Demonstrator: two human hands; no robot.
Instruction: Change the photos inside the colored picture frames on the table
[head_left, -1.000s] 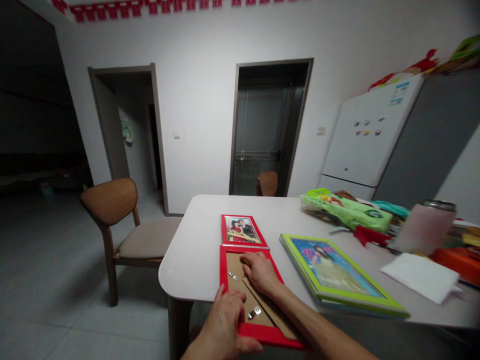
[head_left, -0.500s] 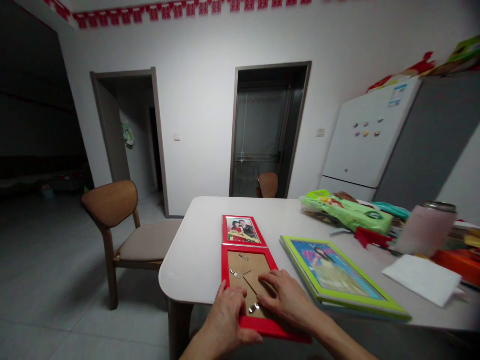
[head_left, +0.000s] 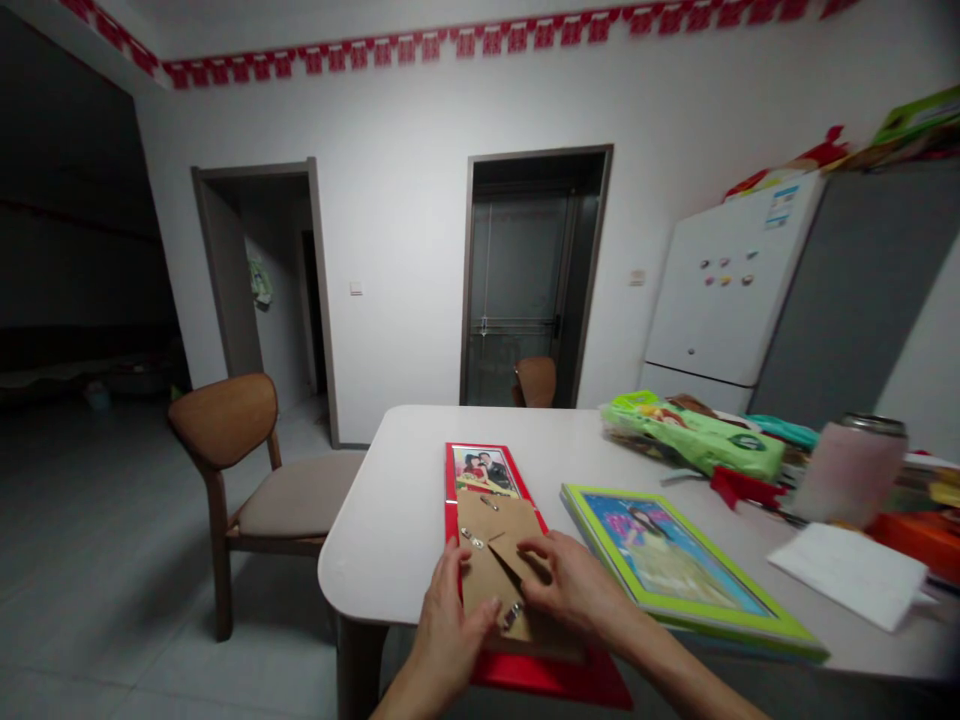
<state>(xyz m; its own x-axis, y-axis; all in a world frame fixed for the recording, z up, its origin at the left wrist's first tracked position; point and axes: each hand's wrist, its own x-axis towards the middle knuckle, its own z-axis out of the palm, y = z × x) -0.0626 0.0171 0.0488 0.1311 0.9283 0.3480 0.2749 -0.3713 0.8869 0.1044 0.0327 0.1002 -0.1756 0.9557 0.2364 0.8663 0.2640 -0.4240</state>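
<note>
A red photo frame (head_left: 555, 680) lies face down at the near edge of the white table (head_left: 382, 540). Its brown backing board (head_left: 487, 560), with small metal clips and a fold-out stand, is raised out of the frame. My left hand (head_left: 450, 625) grips the board's left edge, thumb on top. My right hand (head_left: 574, 590) holds the board's right side, fingers pressed on the stand. Just behind lies a second red frame (head_left: 480, 468) face up, showing a picture of two people.
A larger green-framed picture (head_left: 675, 560) lies to the right. Further right are a green packet (head_left: 694, 435), a pink cup with a metal lid (head_left: 847, 470), a white napkin (head_left: 851, 572) and other clutter. A wooden chair (head_left: 247, 460) stands left of the table; a fridge (head_left: 731, 290) is behind.
My right hand drew back from the frame's far edge to the near part of the backing. Both hands have lifted the backing board up out of the red frame.
</note>
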